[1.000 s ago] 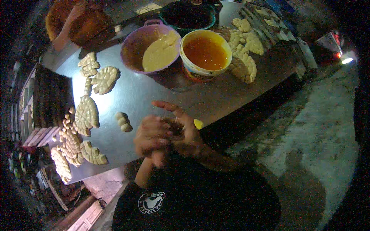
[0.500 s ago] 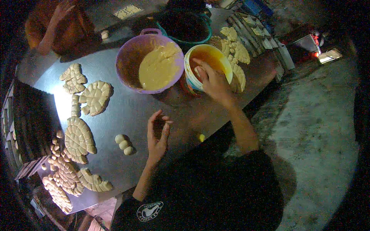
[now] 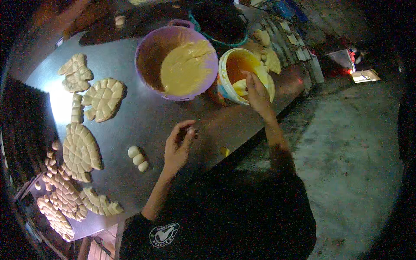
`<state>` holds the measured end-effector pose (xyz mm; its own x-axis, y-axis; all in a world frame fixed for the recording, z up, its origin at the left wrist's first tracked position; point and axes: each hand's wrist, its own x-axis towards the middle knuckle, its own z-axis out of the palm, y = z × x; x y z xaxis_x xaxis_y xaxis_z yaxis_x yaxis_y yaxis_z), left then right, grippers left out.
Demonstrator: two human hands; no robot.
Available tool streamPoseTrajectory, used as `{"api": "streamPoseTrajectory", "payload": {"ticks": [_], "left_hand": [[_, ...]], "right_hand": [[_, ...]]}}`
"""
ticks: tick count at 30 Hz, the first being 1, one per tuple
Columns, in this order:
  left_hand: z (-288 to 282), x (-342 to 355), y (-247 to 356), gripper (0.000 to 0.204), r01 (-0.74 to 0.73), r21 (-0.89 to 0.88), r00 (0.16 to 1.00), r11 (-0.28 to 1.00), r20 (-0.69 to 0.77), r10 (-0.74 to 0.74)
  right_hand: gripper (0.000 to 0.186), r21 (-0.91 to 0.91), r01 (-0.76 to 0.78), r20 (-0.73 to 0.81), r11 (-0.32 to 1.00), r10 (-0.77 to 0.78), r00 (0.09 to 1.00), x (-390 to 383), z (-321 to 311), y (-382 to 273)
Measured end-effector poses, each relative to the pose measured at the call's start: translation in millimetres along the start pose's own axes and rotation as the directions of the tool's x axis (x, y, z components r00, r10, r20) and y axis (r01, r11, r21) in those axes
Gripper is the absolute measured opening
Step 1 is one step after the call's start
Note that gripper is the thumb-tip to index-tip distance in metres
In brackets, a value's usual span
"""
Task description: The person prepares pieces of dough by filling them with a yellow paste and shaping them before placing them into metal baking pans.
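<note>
My right hand is at the near right rim of a white bucket, which has a yellow inner wall and orange-brown contents. Its fingers are drawn together over the opening; whatever they may hold is hidden. My left hand hovers over the metal table, fingers curled but apart, with nothing visible in it. Left of that hand lie three small dough balls in a row. Beside the bucket stands a purple tub with pale yellow batter in it.
Scored dough pieces and a rounded one lie along the table's left side. Behind the tub is a dark basin with a green rim. More dough sits beyond the bucket. A small yellow scrap lies near the table edge.
My right hand has drawn back toward the bucket's right rim, its fingers closer together. My left hand stays over the table, slightly more curled. The whole view has shifted a little.
</note>
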<state>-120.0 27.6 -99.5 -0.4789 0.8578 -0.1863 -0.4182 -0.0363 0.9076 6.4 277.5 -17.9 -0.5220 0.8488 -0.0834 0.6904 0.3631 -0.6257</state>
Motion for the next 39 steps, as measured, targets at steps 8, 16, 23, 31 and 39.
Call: {"api": "streamPoseTrajectory", "payload": {"ticks": [8, 16, 23, 31, 39], "left_hand": [[22, -33, 44, 0.046, -0.098, -0.205, 0.995, 0.974, -0.043, 0.091], [71, -73, 61, 0.05, 0.004, -0.527, 0.944, 0.85, -0.279, -0.177], [105, -94, 54, 0.048, -0.18, -0.15, 0.953, 0.972, -0.271, 0.134], [138, -112, 32, 0.042, -0.386, 0.33, 0.821, 0.862, -0.304, 0.484], [156, -136, 37, 0.029, -0.13, 0.175, 0.771, 0.976, -0.601, 0.21]], "right_hand": [[0.046, 0.89, 0.043, 0.12, 0.455, -0.325, 0.938, -105, 48, -86], [0.055, 0.901, -0.242, 0.383, 0.359, -0.4, 0.833, -120, 47, -15], [0.045, 0.177, 0.881, 0.053, 0.44, -0.898, 0.437, -129, -17, -31], [0.033, 0.724, 0.583, -0.086, 0.369, -0.791, 0.606, -161, -21, -8], [0.027, 0.257, 0.953, -0.116, 0.162, -0.974, 0.197, -185, -43, -21]]}}
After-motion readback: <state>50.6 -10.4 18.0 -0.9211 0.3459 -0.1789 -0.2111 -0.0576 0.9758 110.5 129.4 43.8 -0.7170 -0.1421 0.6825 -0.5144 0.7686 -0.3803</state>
